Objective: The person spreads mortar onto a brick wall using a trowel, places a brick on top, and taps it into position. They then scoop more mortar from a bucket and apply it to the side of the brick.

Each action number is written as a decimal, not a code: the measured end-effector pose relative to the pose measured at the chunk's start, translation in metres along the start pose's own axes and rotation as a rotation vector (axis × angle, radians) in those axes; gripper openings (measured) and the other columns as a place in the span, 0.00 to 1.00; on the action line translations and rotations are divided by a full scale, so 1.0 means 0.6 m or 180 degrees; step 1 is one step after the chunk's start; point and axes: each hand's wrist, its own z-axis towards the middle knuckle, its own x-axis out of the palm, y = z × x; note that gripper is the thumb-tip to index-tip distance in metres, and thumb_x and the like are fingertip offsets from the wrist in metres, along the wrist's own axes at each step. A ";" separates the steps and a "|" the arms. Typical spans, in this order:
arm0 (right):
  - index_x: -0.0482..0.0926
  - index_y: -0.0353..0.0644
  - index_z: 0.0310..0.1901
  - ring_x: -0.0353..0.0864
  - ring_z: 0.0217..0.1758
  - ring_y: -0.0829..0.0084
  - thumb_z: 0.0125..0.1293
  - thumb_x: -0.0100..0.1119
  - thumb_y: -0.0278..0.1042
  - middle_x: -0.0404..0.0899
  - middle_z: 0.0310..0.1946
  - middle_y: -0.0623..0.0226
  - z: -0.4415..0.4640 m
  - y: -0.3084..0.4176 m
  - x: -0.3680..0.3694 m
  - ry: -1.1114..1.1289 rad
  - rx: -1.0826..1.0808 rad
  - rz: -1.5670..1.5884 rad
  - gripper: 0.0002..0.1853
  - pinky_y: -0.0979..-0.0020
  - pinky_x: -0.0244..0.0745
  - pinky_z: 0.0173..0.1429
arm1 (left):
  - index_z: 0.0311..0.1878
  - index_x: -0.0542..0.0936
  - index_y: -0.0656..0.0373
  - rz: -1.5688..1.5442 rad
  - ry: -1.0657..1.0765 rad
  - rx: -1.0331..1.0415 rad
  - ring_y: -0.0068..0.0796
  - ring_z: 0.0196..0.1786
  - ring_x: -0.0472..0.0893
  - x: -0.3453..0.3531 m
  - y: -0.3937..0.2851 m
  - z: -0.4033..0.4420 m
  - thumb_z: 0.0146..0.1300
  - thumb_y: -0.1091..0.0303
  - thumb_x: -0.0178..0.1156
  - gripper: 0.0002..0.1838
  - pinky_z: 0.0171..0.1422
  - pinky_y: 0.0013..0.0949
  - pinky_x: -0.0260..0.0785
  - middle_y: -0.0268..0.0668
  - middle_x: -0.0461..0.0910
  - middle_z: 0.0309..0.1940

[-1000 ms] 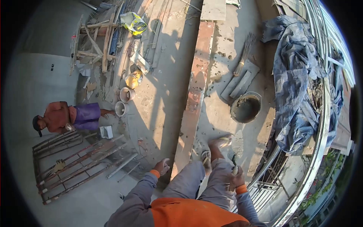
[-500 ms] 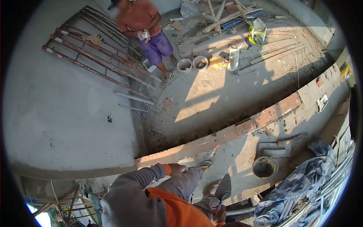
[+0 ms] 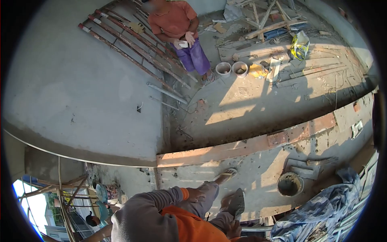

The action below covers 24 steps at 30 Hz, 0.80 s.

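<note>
My left hand [image 3: 196, 195] rests by my grey-trousered thigh, below the orange cuff; its fingers look loosely curled, and nothing can be made out in them. Low in the view, my right hand [image 3: 234, 229] is closed round the handle of a trowel. The trowel's grey pointed blade [image 3: 236, 205] stands up above the hand, beside my right foot. A bucket of grey mortar [image 3: 290, 184] sits on the floor to the right. Past my feet runs a long low ledge with reddish boards [image 3: 225, 150] on it.
Another person [image 3: 177, 32] stands at the upper middle, holding something white, near two small buckets [image 3: 223, 69]. Rusty metal frames [image 3: 137, 48] lean on the wall at upper left. A crumpled blue tarp [image 3: 318, 209] lies lower right. More people and scaffolding are at lower left.
My view has swung left, bringing the wall and scaffolding side into sight. My left hand has moved from near the ledge to my thigh. The trowel blade now points up. The other person's hands have shifted.
</note>
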 end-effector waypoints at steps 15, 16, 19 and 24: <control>0.68 0.40 0.33 0.70 0.19 0.77 0.55 0.60 0.28 0.70 0.27 0.66 0.121 -0.002 -0.047 -0.1019 0.0726 0.1972 0.10 0.74 0.66 0.20 | 0.59 0.68 0.56 0.0675 -0.0159 -0.0310 0.50 0.55 0.75 -0.040 0.060 0.105 0.63 0.63 0.56 0.22 0.59 0.46 0.66 0.51 0.72 0.54; 0.67 0.40 0.35 0.69 0.18 0.79 0.54 0.60 0.26 0.71 0.25 0.68 0.150 -0.030 -0.028 -0.1185 0.1010 0.2409 0.11 0.76 0.67 0.21 | 0.59 0.68 0.58 0.0881 -0.0471 -0.0252 0.50 0.56 0.74 -0.076 0.045 0.145 0.62 0.63 0.57 0.23 0.60 0.45 0.66 0.51 0.72 0.55; 0.68 0.40 0.44 0.72 0.22 0.80 0.56 0.59 0.21 0.73 0.26 0.69 0.256 -0.081 -0.004 -0.1519 0.0950 0.3025 0.14 0.77 0.69 0.25 | 0.62 0.67 0.59 0.1238 -0.1164 -0.0274 0.48 0.59 0.71 -0.155 0.070 0.310 0.62 0.62 0.56 0.26 0.62 0.44 0.64 0.49 0.70 0.57; 0.67 0.39 0.45 0.71 0.22 0.80 0.56 0.57 0.20 0.72 0.26 0.69 0.335 -0.191 0.037 -0.1877 0.0992 0.2872 0.15 0.77 0.69 0.25 | 0.65 0.64 0.54 0.2209 -0.1448 0.0032 0.48 0.62 0.69 -0.257 0.228 0.614 0.61 0.57 0.57 0.30 0.62 0.47 0.65 0.45 0.65 0.63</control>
